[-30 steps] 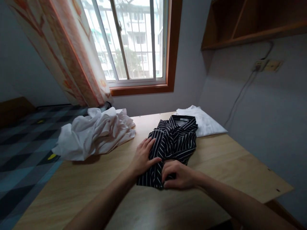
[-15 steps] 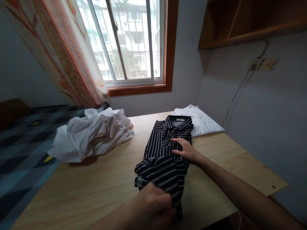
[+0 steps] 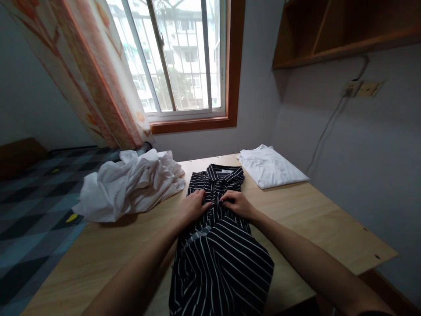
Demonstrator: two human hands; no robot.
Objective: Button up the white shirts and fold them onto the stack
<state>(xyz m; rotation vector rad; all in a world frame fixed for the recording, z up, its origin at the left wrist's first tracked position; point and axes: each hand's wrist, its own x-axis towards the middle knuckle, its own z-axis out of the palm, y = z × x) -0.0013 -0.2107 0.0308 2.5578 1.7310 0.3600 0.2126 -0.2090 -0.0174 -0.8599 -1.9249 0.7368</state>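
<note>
A black shirt (image 3: 230, 250) with white stripes lies front up on the table, its collar at the far end. Its lower part is bunched and spreads toward me past the bottom of the view. My left hand (image 3: 194, 205) is on the left side of the shirt front, fingers bent and closed on the cloth near the button strip. Opposite it, my right hand (image 3: 239, 204) grips the fabric right of the button strip with thumb and fingers. The fingertips are partly lost against the dark cloth.
On the wooden table (image 3: 296, 219), a crumpled pile of white cloth (image 3: 131, 186) lies at the left and a folded white garment (image 3: 271, 166) at the back right. A checked bed (image 3: 29, 224) adjoins the left side. A shelf (image 3: 329, 52) hangs on the right wall.
The shirt has shifted left, away from the folded white garment, and its lower part is spread wider. My left hand has moved from the near hem up to the chest; my right hand moved slightly left.
</note>
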